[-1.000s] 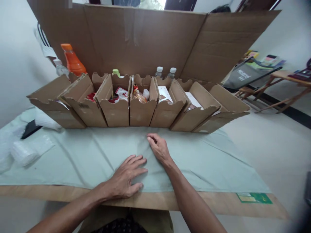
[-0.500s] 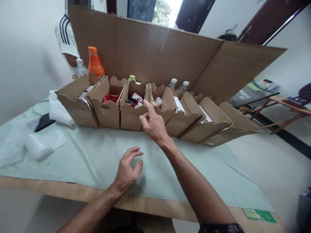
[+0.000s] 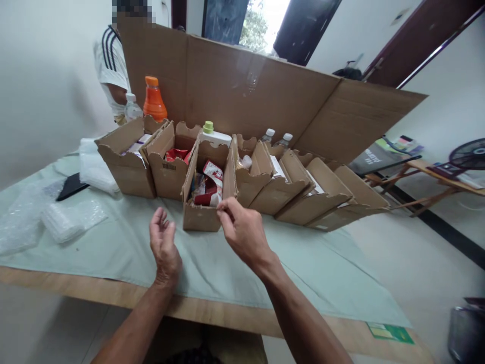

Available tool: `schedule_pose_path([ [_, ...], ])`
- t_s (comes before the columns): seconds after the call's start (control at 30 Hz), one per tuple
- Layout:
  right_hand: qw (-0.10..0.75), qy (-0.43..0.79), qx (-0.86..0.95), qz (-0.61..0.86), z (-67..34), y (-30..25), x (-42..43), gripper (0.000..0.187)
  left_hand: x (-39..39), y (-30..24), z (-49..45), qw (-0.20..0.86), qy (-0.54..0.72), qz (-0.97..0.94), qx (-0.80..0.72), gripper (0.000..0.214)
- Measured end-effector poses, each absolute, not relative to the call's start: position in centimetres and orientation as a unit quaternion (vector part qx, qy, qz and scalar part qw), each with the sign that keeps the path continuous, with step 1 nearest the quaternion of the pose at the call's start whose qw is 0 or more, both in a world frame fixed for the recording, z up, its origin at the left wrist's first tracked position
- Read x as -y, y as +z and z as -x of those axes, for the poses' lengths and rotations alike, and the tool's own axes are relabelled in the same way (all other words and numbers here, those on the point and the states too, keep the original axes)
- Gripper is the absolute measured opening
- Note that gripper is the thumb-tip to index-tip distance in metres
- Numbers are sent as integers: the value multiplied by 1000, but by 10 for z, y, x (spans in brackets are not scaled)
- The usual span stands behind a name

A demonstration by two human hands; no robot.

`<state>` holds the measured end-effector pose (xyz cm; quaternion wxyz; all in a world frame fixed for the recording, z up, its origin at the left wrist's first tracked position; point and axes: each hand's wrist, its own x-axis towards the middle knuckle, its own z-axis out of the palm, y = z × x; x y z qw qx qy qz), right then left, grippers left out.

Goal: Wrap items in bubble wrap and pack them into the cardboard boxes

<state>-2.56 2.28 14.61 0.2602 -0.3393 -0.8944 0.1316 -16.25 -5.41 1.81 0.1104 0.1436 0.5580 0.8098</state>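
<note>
A cardboard box (image 3: 200, 220) stands pulled forward out of a row of similar boxes. Inside it lie a red and white packet (image 3: 214, 178) and other packets that I cannot make out. My right hand (image 3: 242, 227) has its fingers closed on the front right corner of this box. Holding nothing, my left hand (image 3: 163, 247) hovers over the cloth in front of the row, its fingers apart and curved, left of the box and not touching it.
Several cardboard boxes (image 3: 166, 178) line the table against a tall cardboard panel (image 3: 261, 91). An orange bottle (image 3: 154, 101) and a white bottle with a green cap (image 3: 215, 137) stand behind them. Bubble wrap (image 3: 62, 222) and a black flat object (image 3: 71, 187) lie left. A person (image 3: 113, 71) is beyond.
The box has come toward me out of the row, with my right hand now closed on its edge. My left hand has moved left. The white bottle behind shows more.
</note>
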Motion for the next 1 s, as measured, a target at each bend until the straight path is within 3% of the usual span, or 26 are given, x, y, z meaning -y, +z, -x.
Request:
schedule_pose_path([
  [0.17, 324, 196, 883, 277, -47, 153, 18, 12, 75, 21, 173, 119, 818, -131, -548, 43],
  [0.3, 409, 235, 801, 369, -111, 148, 11, 4, 99, 20, 159, 138, 764, -209, -594, 45],
  [0.4, 499, 281, 690, 443, -150, 125, 5, 42, 108, 17, 149, 164, 738, -269, -597, 55],
  [0.5, 467, 362, 689, 420, -169, 93, 12, 69, 106, 16, 147, 202, 719, -322, -582, 67],
  [0.67, 356, 347, 766, 407, -152, 63, 30, 75, 91, 20, 145, 280, 677, -374, -569, 72],
  [0.73, 360, 302, 776, 422, -140, 63, 28, 74, 86, 23, 138, 299, 664, -386, -566, 70],
  [0.87, 401, 235, 776, 425, -128, 72, 1, 54, 77, 32, 124, 288, 662, -399, -565, 72],
  [1.0, 418, 258, 756, 431, -125, 73, -45, 44, 57, 38, 118, 271, 660, -431, -552, 77],
])
